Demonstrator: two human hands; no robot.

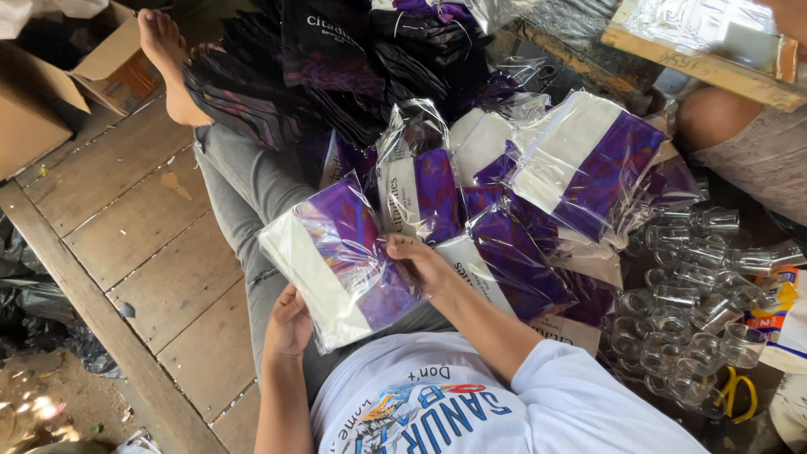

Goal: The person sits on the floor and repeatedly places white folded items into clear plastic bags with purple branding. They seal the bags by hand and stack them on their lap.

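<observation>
Your left hand (288, 324) and right hand (420, 262) each grip the bagged purple-and-white cloth (336, 261). Bagged packs (580, 164) pile ahead; dark unbagged cloths (336, 67) remain beyond.

We held a packet (336, 261) over our lap, more packets (538, 193) piled behind it. Glasses (689, 286) lay right of the pile, a box (50, 92) sat far left on the floor (143, 244).

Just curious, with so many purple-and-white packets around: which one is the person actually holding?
The clear-wrapped purple-and-white fabric packet over the lap, gripped by both hands; the other packets lie untouched in the pile.
</observation>
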